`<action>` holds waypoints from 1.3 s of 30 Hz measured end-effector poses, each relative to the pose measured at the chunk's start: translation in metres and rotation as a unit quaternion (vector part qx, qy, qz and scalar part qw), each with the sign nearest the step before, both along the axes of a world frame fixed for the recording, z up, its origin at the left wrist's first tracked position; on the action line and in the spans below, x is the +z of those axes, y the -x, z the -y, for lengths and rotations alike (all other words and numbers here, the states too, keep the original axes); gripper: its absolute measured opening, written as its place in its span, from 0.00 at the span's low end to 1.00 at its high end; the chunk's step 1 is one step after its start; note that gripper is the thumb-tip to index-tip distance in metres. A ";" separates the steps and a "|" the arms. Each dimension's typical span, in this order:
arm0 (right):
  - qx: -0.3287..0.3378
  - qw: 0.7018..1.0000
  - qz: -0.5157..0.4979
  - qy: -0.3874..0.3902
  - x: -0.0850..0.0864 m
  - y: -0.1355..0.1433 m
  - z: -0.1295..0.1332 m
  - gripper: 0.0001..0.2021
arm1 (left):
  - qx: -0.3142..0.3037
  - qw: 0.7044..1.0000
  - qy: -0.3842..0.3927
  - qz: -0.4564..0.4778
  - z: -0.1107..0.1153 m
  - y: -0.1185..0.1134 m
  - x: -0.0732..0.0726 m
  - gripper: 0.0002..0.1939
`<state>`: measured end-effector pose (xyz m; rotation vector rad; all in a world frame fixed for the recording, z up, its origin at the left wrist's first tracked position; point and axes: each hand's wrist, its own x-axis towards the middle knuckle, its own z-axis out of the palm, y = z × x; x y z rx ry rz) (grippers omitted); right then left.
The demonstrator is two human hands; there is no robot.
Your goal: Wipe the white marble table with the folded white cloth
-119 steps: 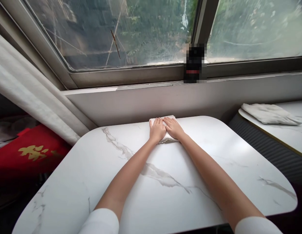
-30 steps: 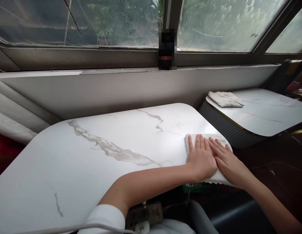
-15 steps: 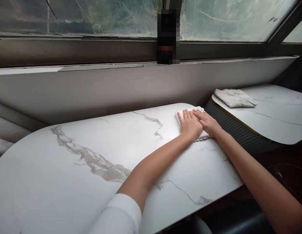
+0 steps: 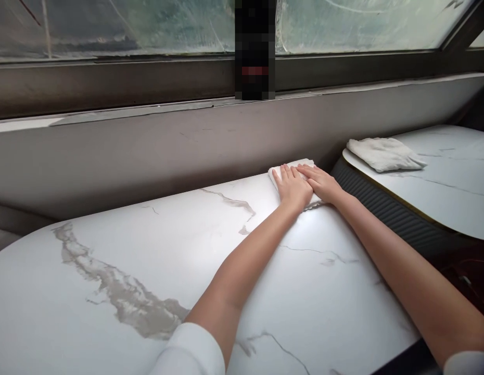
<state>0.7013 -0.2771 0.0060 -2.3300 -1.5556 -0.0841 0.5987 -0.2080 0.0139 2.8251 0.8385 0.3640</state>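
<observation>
A folded white cloth [image 4: 274,174] lies at the far right end of the white marbled table [image 4: 167,229], close to the wall. My left hand [image 4: 293,188] rests flat on it, palm down, fingers spread. Beside it, my right hand [image 4: 320,183] also presses on the cloth with fingers stretched out, its fingertips touching or overlapping the left hand. Part of the cloth is hidden under both hands. A second white cloth [image 4: 384,153] lies crumpled on the neighbouring marbled table [image 4: 456,182] at the right.
Behind the table runs a grey wall [image 4: 148,156] below a dark window frame [image 4: 148,78]. A pixelated dark object [image 4: 255,57] stands at the window's middle. A dark ribbed surface [image 4: 377,195] fills the gap between the tables.
The view has shifted closer and tilted. Both hands and the cloth under them have moved toward the table's far edge. The second cloth stays in its place.
</observation>
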 end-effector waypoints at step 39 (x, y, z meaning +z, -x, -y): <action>-0.002 0.993 0.115 0.038 -0.003 0.129 0.010 0.27 | -0.112 0.992 0.040 0.037 -0.029 0.113 -0.003 0.24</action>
